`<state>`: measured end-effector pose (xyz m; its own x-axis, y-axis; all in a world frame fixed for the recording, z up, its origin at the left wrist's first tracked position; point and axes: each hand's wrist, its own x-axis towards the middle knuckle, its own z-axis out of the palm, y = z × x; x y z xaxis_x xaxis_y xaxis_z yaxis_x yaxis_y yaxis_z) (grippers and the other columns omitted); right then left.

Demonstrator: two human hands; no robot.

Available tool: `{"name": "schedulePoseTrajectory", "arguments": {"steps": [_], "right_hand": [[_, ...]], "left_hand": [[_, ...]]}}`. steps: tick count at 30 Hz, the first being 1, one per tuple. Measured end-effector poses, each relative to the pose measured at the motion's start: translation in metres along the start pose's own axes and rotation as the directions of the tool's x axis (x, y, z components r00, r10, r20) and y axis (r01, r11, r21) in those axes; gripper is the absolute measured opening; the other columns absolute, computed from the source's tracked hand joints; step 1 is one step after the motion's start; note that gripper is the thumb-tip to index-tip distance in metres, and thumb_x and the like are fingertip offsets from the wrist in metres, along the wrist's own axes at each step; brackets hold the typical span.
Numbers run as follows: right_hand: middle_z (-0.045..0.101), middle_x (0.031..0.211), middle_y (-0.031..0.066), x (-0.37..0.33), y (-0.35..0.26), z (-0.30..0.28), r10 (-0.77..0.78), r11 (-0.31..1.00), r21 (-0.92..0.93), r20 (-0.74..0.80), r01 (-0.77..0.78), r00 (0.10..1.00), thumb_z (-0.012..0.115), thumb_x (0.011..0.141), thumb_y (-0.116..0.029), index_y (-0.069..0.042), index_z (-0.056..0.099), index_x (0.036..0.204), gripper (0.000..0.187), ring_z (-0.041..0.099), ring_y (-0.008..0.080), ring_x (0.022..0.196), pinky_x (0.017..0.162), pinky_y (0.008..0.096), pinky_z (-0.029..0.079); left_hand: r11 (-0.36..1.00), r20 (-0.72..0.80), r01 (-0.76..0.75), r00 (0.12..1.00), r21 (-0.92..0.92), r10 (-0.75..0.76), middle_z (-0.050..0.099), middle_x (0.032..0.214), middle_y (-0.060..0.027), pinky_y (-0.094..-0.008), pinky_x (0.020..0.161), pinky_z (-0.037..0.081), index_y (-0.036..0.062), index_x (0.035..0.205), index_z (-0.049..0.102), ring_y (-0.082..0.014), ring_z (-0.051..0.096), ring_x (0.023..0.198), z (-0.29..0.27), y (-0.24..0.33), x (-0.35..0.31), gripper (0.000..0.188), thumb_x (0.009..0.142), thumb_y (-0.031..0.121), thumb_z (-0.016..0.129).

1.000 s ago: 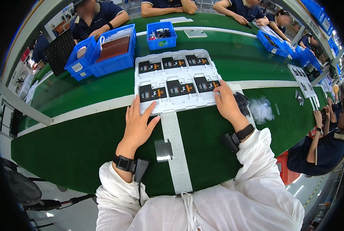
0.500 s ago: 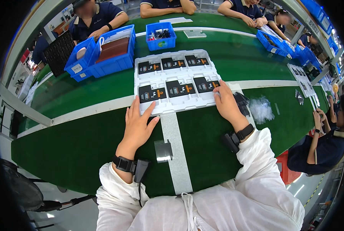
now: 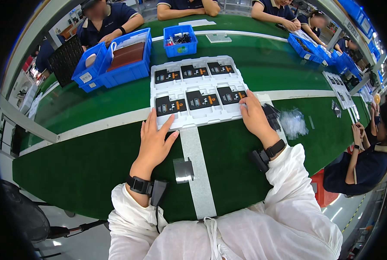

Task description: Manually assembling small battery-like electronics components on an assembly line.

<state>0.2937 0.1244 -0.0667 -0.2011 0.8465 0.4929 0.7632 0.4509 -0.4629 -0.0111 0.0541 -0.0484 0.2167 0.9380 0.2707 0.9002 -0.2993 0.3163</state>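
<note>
At a green table [image 3: 94, 164], touching the near corners of a white tray [image 3: 213, 114] lying there.
With fingers spread on left hand [image 3: 153, 142], loosely open on right hand [image 3: 257, 118], and six flat black packs [image 3: 202, 100] inside the tray.

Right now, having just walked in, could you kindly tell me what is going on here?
A person in white sleeves has both hands at a white tray on a green table. The left hand is at its near left corner, the right hand at its near right one. Six flat black pieces lie in the tray. A piece of film lies nearer the person.
</note>
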Motion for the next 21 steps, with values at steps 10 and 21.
{"name": "schedulePoseTrajectory", "arguments": {"steps": [10, 21], "right_hand": [[0.039, 0.122, 0.0349, -0.0002, -0.0012, -0.0003, 0.007, 1.0, -0.002, -0.003, -0.007, 1.0, 0.052, 0.08, -0.005, 0.001, 0.049, 0.095, 0.016, 0.035, 0.0438, 0.119, 0.099, 0.043, 0.03], [0.039, 0.122, 0.0346, -0.0005, 0.0007, 0.002, 0.004, 1.0, 0.001, -0.004, -0.004, 1.0, 0.052, 0.08, -0.005, 0.0, 0.049, 0.094, 0.015, 0.035, 0.0435, 0.119, 0.1, 0.0428, 0.03]], "left_hand": [[1.0, -0.015, -0.016, 1.0, 0.015, 0.016, 0.021, 0.138, -0.026, -0.0444, 0.104, 0.018, 0.0192, 0.128, 0.045, -0.0388, 0.023, 0.127, 0.0025, -0.0024, -0.0007, 0.044, 0.086, 0.03, 0.052], [1.0, -0.009, -0.003, 1.0, -0.002, 0.003, 0.021, 0.138, -0.026, -0.0444, 0.104, 0.017, 0.0196, 0.127, 0.046, -0.0388, 0.023, 0.127, 0.0008, -0.0009, -0.0005, 0.043, 0.086, 0.03, 0.052]]}}
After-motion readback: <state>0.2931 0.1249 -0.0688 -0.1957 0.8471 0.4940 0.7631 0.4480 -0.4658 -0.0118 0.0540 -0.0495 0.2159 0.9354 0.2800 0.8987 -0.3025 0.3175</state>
